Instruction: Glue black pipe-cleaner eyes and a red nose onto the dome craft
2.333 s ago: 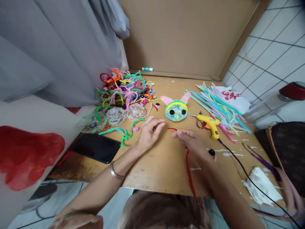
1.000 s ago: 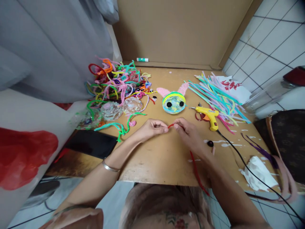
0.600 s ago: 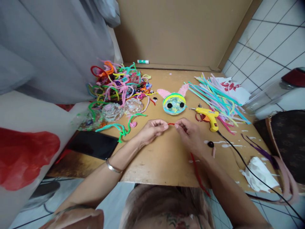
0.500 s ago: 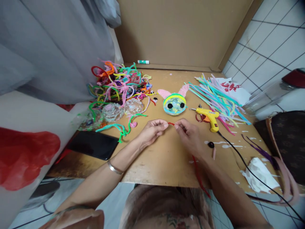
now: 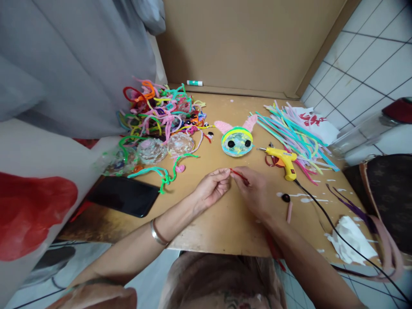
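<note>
My left hand [image 5: 212, 189] and my right hand [image 5: 254, 189] meet over the middle of the wooden table [image 5: 225, 214]. Both pinch the tip of a red pipe cleaner [image 5: 238, 174], folded between the fingertips; its long tail runs under my right wrist and off the near edge. Just beyond the hands lies a round craft face [image 5: 237, 140] with pink ears, a yellow-green rim and two black eyes.
A tangle of coloured pipe cleaners [image 5: 161, 113] fills the back left, and straight ones [image 5: 289, 133] fan out at the back right. A yellow glue gun [image 5: 283, 161] with a black cord, a black phone [image 5: 124, 197], crumpled tissue [image 5: 352, 238] and a bag [image 5: 383, 193] surround the hands.
My hands have drawn together and slightly nearer to me. The short red stretch once showing between them is now bent into a small fold at the fingertips.
</note>
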{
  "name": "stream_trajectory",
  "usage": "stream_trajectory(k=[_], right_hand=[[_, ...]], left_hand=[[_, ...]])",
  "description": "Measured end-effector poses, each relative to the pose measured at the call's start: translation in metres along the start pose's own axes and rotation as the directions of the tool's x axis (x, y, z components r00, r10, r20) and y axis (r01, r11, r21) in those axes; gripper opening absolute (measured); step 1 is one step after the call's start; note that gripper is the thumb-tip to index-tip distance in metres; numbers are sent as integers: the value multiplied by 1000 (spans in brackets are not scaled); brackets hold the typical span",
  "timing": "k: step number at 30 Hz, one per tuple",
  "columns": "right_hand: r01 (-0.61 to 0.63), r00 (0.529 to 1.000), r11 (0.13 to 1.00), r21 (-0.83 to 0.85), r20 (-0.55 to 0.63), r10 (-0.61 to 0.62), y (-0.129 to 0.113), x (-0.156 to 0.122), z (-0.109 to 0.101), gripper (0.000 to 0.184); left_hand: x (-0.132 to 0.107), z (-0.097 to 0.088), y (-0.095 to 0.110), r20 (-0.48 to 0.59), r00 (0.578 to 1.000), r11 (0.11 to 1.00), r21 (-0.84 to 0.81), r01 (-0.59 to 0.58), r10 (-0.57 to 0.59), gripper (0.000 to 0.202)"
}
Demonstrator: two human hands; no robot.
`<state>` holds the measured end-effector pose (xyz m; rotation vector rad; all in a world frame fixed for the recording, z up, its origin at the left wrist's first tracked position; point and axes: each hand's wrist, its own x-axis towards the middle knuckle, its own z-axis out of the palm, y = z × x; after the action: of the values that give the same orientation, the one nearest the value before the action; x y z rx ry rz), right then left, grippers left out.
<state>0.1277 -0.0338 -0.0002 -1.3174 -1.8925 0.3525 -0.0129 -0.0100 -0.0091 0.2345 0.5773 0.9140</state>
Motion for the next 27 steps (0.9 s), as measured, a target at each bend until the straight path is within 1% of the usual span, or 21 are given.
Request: stream_trajectory(k=[2, 5, 8, 12, 16, 20, 23, 27], right_hand=[[21, 1000, 1000, -13, -11, -21, 2, 0, 0, 20], [10, 1000, 1000, -9, -18, -10, 4, 0, -1, 19], [-20, 999, 999, 40, -32, 22, 3, 1, -1, 19], [-19, 999, 995, 101, -47, 24, 0, 3, -4, 14], [36, 997, 999, 26, -64, -35, -3, 3, -8, 14], [66, 996, 998, 20, -58, -65, -5, 4, -10, 13], [51, 998, 998, 36, -43, -49, -6, 5, -13, 14], [51, 999, 997, 66, -8, -51, -6, 6, -16, 14]], left_hand=[[0, 0, 0, 12, 1000, 1000, -14, 24, -24, 14], [-2, 1, 1, 18, 999, 999, -5, 35, -35, 13], [-4, 3, 2, 18, 1000, 999, 33, 12, -12, 14], [-4, 3, 3, 67, 997, 995, 99, -31, 25, 19], [-2, -1, 3, 112, 993, 990, 137, -41, 25, 21], [-3, -1, 6, 107, 992, 957, 273, -98, 71, 26], [-5, 1, 13, 127, 984, 899, 404, -168, 127, 30], [-7, 2, 21, 145, 979, 837, 511, -196, 141, 34]])
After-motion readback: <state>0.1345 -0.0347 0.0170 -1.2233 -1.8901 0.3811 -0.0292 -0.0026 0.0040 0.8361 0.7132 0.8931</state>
